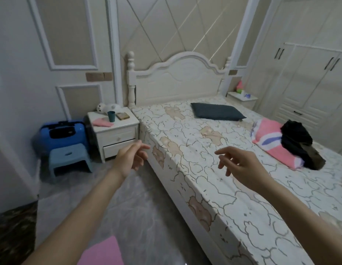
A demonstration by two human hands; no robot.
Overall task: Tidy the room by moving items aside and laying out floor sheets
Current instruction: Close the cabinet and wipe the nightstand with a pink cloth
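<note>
Bedroom w/ pale panelled walls is seen from above: a bed (214, 169) covered by a bear-print sheet fills the right half, grey marble-look floor (128, 207) the lower left. Both arms are stretched fwd, nothing grasped. Left hand (131, 158) is held over the floor just beside the bed's near corner, fingers loosely curled, relaxed, not touching anything. Right hand (240, 166) is held above the sheet, fingers spread and slightly bent, also released; whether fingertips touch the sheet can't be told. Beyond the right hand, a dark blue pillow (217, 111) lies flat near the white headboard (177, 79). To the right of that hand, a pink striped folded blanket (271, 143) is seen w/ a black garment (297, 136) piled on its far end, and a brownish item (316, 155) touching both; what it is can't be told. Beyond the left hand stands a white nightstand (116, 134), lower drawer slightly out; on top are a teal cup (111, 116), a pink cloth (102, 122), a small brown box (122, 116) and a white plush toy (108, 107). Left of the nightstand, a blue suitcase (61, 133) is set against the wall, w/ a light blue plastic stool (69, 156) just in front of it. Below the left forearm, at the bottom edge, a pink sheet (103, 253) lies on the floor, partly cut off. A dark patterned mat (15, 236) is seen at far lower left. White wardrobe doors (309, 73) w/ black handles line the right wall, a second nightstand (242, 99) w/ small items beside them.
</note>
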